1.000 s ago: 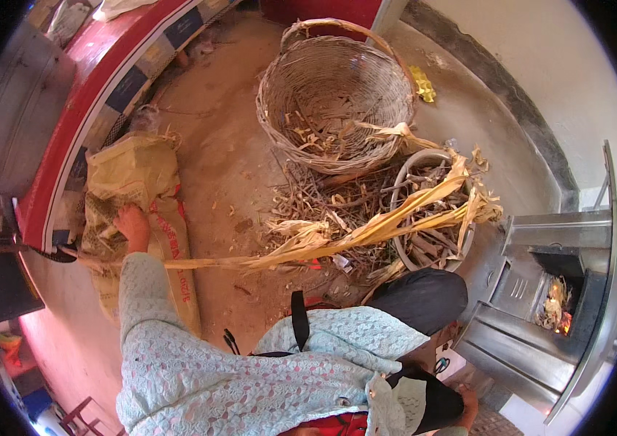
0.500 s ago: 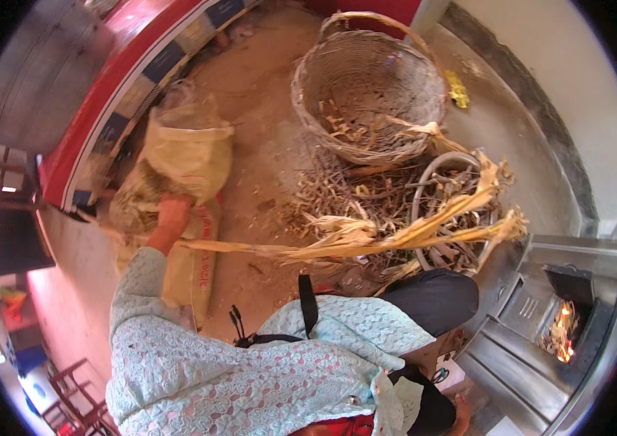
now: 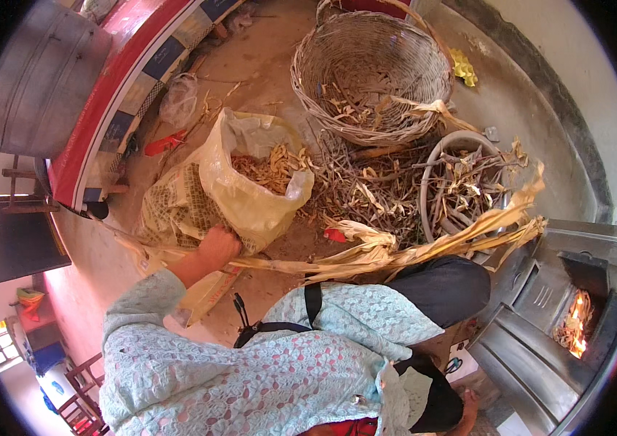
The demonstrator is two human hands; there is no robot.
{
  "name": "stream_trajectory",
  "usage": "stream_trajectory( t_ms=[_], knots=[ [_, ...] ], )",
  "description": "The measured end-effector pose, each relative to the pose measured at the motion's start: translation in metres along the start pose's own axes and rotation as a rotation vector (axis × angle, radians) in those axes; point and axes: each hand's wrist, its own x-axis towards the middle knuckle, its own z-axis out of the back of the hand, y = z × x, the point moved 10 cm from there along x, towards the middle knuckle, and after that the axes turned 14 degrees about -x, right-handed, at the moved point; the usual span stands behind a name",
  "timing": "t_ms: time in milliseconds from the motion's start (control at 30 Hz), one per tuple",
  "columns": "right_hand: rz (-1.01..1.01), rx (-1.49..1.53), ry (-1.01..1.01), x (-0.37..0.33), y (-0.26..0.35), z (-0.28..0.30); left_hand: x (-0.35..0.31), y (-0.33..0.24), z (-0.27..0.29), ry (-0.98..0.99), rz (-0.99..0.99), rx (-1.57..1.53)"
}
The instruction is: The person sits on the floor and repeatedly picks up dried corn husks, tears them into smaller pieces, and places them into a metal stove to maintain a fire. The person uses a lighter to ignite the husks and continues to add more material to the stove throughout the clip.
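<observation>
My left hand [image 3: 219, 247] is closed on the side of a yellow woven sack [image 3: 250, 211], its fingers curled into the fabric. The sack's wide mouth shows dry brown leaves [image 3: 272, 171] inside. A long dry corn stalk [image 3: 279, 266] with pale husks lies across, passing close by my left wrist. Low at the right, beside my dark-trousered leg, part of my right hand [image 3: 470, 403] shows; its fingers are too hidden to tell what they do.
A wicker basket [image 3: 315, 65] with scraps stands at the back. Twigs [image 3: 366, 182] pile before it, beside a round tub [image 3: 428, 171] of sticks. At right, a metal stove [image 3: 526, 356] has fire [image 3: 577, 327] in its open door. Scissors [image 3: 454, 365] lie near my right hand.
My left hand has moved to the right and nearer, shifting the sack the same way. The sack's mouth now stands wide, with the leaves in view. The corn stalk has shifted slightly.
</observation>
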Motion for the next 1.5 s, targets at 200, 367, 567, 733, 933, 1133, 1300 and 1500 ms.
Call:
stream_trajectory(
  t_ms=[200, 367, 567, 733, 933, 1133, 1300, 1500],
  knots=[
    [-0.049, -0.012, -0.015, 0.008, -0.001, 0.005, 0.012, 0.015, 0.064, 0.435, 0.053, -0.537],
    [-0.086, -0.009, -0.021, 0.012, -0.005, 0.013, 0.09, 0.068, 0.189, -0.312, 0.212, -1.17],
    [-0.129, 0.021, -0.038, 0.004, -0.008, 0.016, 0.184, 0.138, -0.014, 0.092, 0.248, -0.24],
    [-0.183, 0.058, -0.05, -0.008, -0.016, 0.019, 0.141, 0.155, -0.183, 0.514, 0.437, -0.154],
    [-0.219, 0.096, -0.128, -0.038, -0.015, 0.025, 0.12, 0.146, -0.203, 0.146, 0.884, -0.683],
    [-0.316, 0.193, -0.015, -0.028, -0.039, 0.0, 0.054, 0.339, -0.341, -0.279, 1.111, -1.137],
    [-0.291, 0.216, -0.175, -0.087, -0.021, 0.021, 0.116, 0.245, -0.299, -0.174, 0.683, -0.838],
    [-0.286, 0.145, -0.034, -0.046, -0.031, 0.011, 0.101, 0.28, -0.33, -0.363, 0.668, -2.311]
  ],
)
